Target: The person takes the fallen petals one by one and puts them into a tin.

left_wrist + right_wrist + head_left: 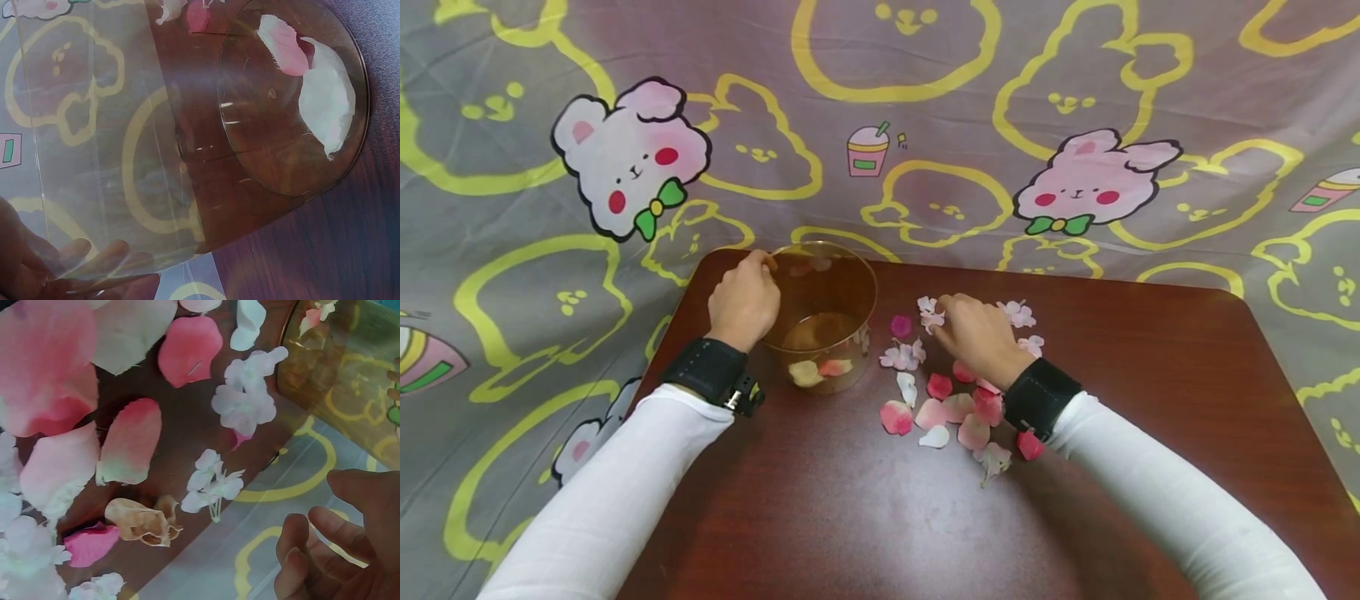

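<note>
My left hand (745, 300) grips the rim of a clear amber tub (838, 379) at the back left of the table. Its fingers show through the clear wall in the left wrist view. At the tub's base are a white petal (326, 100) and a pink-and-white petal (284, 47). Over the loose petals, my right hand (979, 333) has loosely bent fingers and holds nothing in the right wrist view. Closest to its fingertips is a small white flower sprig (212, 486). Another pale flower cluster (245, 394) lies between that sprig and the tub.
Several pink and red petals (973, 432) lie around a white petal (934, 437) on the brown table (820, 500). A magenta petal (901, 326) and a dried tan flower (144, 520) lie among them. A patterned cloth (925, 125) hangs behind the table.
</note>
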The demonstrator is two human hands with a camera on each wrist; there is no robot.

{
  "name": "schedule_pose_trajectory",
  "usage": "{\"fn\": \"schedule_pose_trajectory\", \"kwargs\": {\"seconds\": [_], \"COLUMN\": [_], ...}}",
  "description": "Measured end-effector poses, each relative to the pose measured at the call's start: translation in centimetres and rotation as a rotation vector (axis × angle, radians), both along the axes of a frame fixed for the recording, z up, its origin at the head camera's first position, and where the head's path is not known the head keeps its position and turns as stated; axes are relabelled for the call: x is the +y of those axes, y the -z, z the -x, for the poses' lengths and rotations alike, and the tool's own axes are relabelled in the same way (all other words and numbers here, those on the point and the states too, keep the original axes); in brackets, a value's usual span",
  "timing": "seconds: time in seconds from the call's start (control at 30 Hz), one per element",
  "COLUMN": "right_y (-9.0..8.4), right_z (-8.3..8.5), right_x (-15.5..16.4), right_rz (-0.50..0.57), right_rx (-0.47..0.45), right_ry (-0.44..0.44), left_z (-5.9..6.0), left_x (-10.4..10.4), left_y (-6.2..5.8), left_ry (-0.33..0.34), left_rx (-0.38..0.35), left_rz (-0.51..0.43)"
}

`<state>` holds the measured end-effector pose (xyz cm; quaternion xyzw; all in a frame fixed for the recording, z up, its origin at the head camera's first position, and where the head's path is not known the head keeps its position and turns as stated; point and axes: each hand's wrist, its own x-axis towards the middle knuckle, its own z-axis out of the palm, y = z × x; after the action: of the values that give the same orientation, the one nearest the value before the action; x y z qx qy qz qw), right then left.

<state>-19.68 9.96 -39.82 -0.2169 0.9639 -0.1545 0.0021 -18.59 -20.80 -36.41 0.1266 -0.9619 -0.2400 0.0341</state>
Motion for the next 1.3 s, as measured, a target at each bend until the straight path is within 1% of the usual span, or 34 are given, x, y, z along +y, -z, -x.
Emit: {"fn": "schedule_pose_trajectory", "kwargs": {"seconds": [0.13,0.37,0.77,1.03,1.17,1.3], "right_y": [0.3,0.8,1.0,1.3,1.6,2.0], "right_z": [0.0,0.2,0.2,0.1,-0.2,-0.4], "right_x": [0.3,1.0,1.7,2.1,2.4,2.6], "right_rz": [0.005,0.010,-0.007,-0.056,-0.067,-0.109], "right_rx": [0.001,-0.030,-0.063,-0.101,-0.141,-0.193], "right_ry": [0.013,0.017,0.024,0.014,0.015,0.020], "left_z": [0.0,-0.1,-0.1,-0.1,-0.1,-0.2], "left_x": [0.0,0.0,0.1,0.1,0.1,0.2], "left_y": [0.0,0.0,0.0,0.0,0.0,0.0], "left_ry": [0.001,0.003,0.000,0.006,0.004,0.001], "left_rx": [0.002,0.008,0.015,0.012,0.017,0.020], "left_rz": [0.000,-0.003,0.003,0.004,0.007,0.008]}}
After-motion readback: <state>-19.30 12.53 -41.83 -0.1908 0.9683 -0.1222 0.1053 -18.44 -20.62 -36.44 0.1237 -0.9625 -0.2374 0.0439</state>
